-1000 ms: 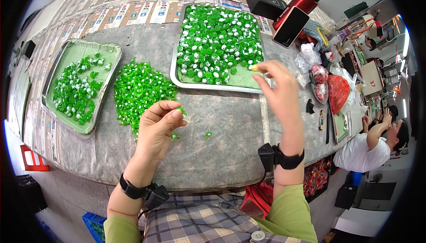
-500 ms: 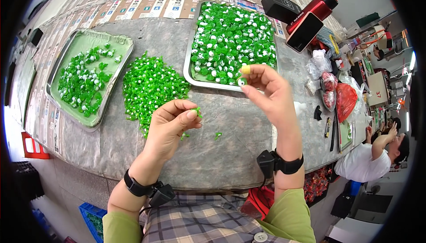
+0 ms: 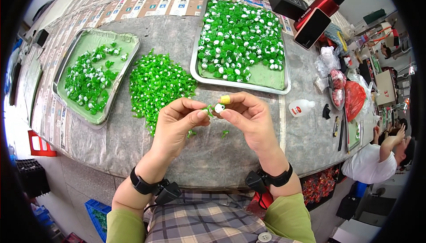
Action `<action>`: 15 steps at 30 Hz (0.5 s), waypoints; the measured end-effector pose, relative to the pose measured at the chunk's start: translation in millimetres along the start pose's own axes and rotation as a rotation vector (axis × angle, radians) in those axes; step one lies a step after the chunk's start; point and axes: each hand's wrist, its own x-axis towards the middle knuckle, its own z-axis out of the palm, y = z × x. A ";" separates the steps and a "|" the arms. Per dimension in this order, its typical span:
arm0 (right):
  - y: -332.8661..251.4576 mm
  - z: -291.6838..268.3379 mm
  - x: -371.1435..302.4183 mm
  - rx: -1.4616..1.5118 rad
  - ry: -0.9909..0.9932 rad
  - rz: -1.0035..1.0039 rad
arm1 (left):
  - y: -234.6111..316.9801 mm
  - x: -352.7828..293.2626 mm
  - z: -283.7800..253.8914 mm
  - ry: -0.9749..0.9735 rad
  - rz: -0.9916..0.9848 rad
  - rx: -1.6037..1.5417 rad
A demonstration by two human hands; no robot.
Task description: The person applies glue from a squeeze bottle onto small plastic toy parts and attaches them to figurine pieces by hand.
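Observation:
In front of me my left hand (image 3: 171,127) pinches a small green plastic body piece (image 3: 209,109) between thumb and forefinger. My right hand (image 3: 254,125), with yellow tape on a fingertip, pinches a small white-and-green head piece (image 3: 219,108) with black spots. The two pieces are close together; whether they touch is hard to tell. Beyond my left hand lies a heap of green pieces (image 3: 160,81). A metal tray (image 3: 271,81) full of white-and-green heads lies past my right hand. Two loose green pieces, one of them this green piece (image 3: 224,133), lie below my fingers.
At the left a second tray (image 3: 125,39) holds a smaller batch of green-and-white parts. A white squeeze bottle (image 3: 301,107) lies right of my right hand. A black box (image 3: 287,2), a phone (image 3: 312,28), a red bottle (image 3: 321,3) and plastic bags (image 3: 355,101) line the right side.
My right hand has come down and left from the tray edge with the head piece, meeting my left hand. The white squeeze bottle, mostly hidden before, now shows.

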 end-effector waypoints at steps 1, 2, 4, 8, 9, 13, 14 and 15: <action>-1.9 1.1 -0.5 -0.038 -0.005 0.014 | -0.3 0.1 -0.6 0.007 0.003 0.006; -2.8 1.6 -0.7 -0.075 -0.011 0.027 | -0.7 0.1 -1.1 0.013 0.007 0.011; -1.8 2.0 -0.6 -0.098 -0.017 0.019 | -1.3 0.5 -1.3 0.013 0.009 0.014; -1.1 3.0 -1.0 -0.149 -0.018 0.022 | -1.5 0.3 0.0 -0.001 0.079 0.121; -0.4 3.8 -1.0 -0.148 -0.019 0.023 | -2.4 -0.1 0.2 0.001 0.080 0.121; 0.3 5.1 -2.4 -0.148 -0.011 0.036 | -3.2 -1.4 4.8 -0.004 0.332 0.379; -0.1 4.9 -2.8 -0.113 -0.002 0.053 | -2.2 -1.7 5.7 0.000 0.354 0.412; -0.7 3.1 -2.9 -0.114 -0.002 0.053 | -2.9 -1.2 5.3 -0.001 0.354 0.412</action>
